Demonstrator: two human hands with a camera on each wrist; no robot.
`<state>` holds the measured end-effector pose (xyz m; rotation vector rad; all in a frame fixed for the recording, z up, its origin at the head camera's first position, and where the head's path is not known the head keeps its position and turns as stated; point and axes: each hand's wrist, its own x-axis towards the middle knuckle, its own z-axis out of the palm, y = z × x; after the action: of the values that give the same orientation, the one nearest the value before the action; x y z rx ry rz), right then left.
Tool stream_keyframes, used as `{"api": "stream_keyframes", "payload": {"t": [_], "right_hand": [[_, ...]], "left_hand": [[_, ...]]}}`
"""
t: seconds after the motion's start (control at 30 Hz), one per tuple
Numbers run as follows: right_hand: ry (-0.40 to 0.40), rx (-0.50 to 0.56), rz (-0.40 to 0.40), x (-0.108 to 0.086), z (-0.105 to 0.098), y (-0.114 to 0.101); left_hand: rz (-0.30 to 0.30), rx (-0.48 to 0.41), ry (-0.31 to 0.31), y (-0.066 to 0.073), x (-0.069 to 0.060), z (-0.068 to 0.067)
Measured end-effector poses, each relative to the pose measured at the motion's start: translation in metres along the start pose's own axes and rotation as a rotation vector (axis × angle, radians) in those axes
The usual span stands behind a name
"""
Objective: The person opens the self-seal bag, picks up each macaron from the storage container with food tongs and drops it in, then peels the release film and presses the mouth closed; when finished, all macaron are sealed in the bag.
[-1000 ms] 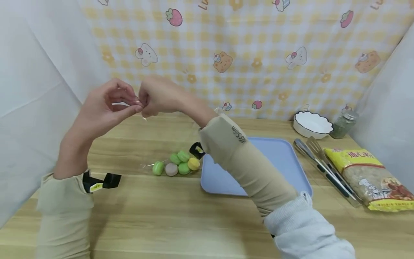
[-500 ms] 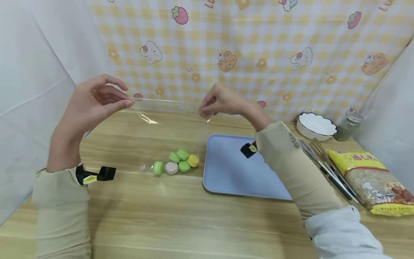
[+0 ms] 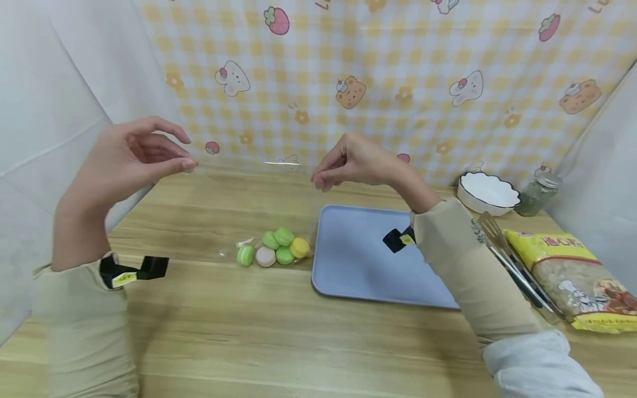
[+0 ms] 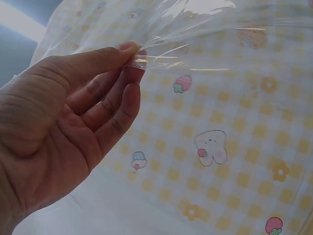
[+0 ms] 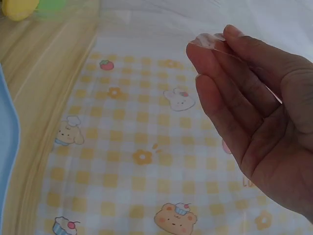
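In the head view my left hand (image 3: pixel 116 157) and my right hand (image 3: pixel 360 163) are held up over the table, apart from each other. Between them hangs a clear plastic bag (image 3: pixel 281 164), hard to see but for a few shiny lines. The left wrist view shows thumb and forefinger pinching the edge of the film (image 4: pixel 183 34). Thumb and fingertips of the right hand pinch another bit of the film (image 5: pixel 209 41) in the right wrist view. Several macarons (image 3: pixel 285 236), green, yellow and pale grey, lie low on the table, apparently within the bag's lower part.
A blue tray (image 3: pixel 358 260) lies right of the macarons. Farther right are a white scalloped bowl (image 3: pixel 487 192), a jar of dried herbs (image 3: pixel 539 193), metal utensils (image 3: pixel 517 271) and a yellow-ended food packet (image 3: pixel 567 271). A checked curtain (image 3: pixel 388 72) hangs behind the table.
My hands were close together one second ago. The right hand has moved right and the left slightly left, spreading the film between them. The macarons have hardly moved.
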<state>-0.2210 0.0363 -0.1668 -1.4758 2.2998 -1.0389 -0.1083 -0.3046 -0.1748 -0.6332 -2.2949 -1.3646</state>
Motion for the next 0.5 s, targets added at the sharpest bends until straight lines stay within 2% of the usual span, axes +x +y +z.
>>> {"api": "stream_keyframes", "payload": {"t": [0.1, 0.2, 0.3, 0.33, 0.4, 0.5], "right_hand": [[-0.056, 0.053, -0.062, -0.009, 0.0, -0.016], [-0.093, 0.105, -0.086, -0.017, -0.003, -0.034], [-0.094, 0.106, -0.062, -0.016, -0.006, -0.04], [-0.093, 0.085, -0.034, -0.013, -0.007, -0.039], [-0.106, 0.047, 0.039, -0.002, -0.005, -0.027], [-0.148, 0.02, 0.214, 0.015, 0.005, 0.004]], "left_hand": [[0.059, -0.194, -0.044, 0.011, -0.007, -0.007], [0.118, -0.458, -0.07, 0.018, -0.01, -0.011], [0.103, -0.55, -0.059, 0.017, -0.009, -0.011], [0.071, -0.541, -0.061, 0.012, -0.007, -0.011], [-0.036, -0.44, -0.074, -0.004, -0.002, -0.009], [-0.251, -0.332, -0.138, -0.05, 0.008, 0.003]]}}
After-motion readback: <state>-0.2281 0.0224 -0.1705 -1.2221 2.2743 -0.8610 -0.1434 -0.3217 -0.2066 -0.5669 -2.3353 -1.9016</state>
